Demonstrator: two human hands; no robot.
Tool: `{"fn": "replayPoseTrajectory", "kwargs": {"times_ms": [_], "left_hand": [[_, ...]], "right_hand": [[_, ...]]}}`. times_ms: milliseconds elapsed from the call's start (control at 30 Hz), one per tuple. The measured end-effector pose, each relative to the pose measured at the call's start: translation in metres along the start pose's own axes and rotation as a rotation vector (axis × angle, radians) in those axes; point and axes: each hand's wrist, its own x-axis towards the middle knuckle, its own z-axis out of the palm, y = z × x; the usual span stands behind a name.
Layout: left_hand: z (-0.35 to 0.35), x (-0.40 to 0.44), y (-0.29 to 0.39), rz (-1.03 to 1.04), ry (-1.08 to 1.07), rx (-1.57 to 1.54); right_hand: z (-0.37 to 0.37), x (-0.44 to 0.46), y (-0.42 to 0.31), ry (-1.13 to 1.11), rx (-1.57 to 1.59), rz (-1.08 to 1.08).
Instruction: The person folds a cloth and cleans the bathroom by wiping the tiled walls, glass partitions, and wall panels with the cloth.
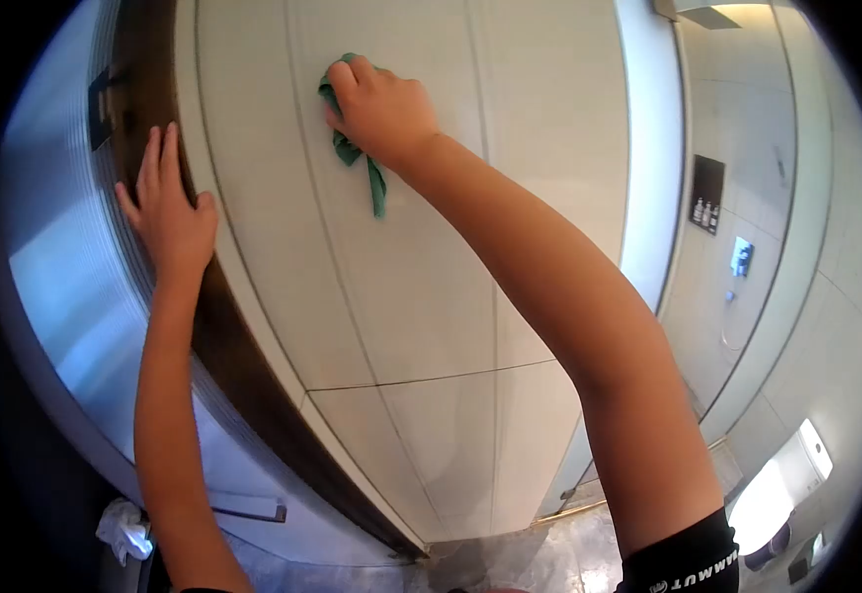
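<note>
My right hand [383, 111] is closed round a green cloth [344, 146] and presses it against the pale tiled wall [421, 287], high up. One end of the cloth hangs loose below the fingers. Off to the left, my left hand [167, 208] lies flat with its fingers stretched out on the dark brown door frame [215, 326]; it holds nothing.
A ribbed glass door [75, 287] with a handle [248, 508] stands at the left. To the right are a glass shower area, a wall niche [707, 196] with small bottles, and a white toilet [781, 489]. Grey tile floor [539, 549] lies below.
</note>
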Motion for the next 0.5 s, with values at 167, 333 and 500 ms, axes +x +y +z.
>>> {"fn": "replayPoseTrajectory", "kwargs": {"times_ms": [167,333,500], "left_hand": [[0.009,0.000,0.005,-0.027,0.047,-0.036],[0.010,-0.003,0.003,-0.015,0.074,-0.051],[0.012,-0.003,0.014,-0.126,0.026,0.085]], "right_hand": [[-0.042,-0.019,0.063,0.018,-0.037,0.119],[-0.068,-0.046,0.108,0.061,-0.099,0.279],[-0.094,-0.066,0.145,0.089,-0.166,0.405]]}}
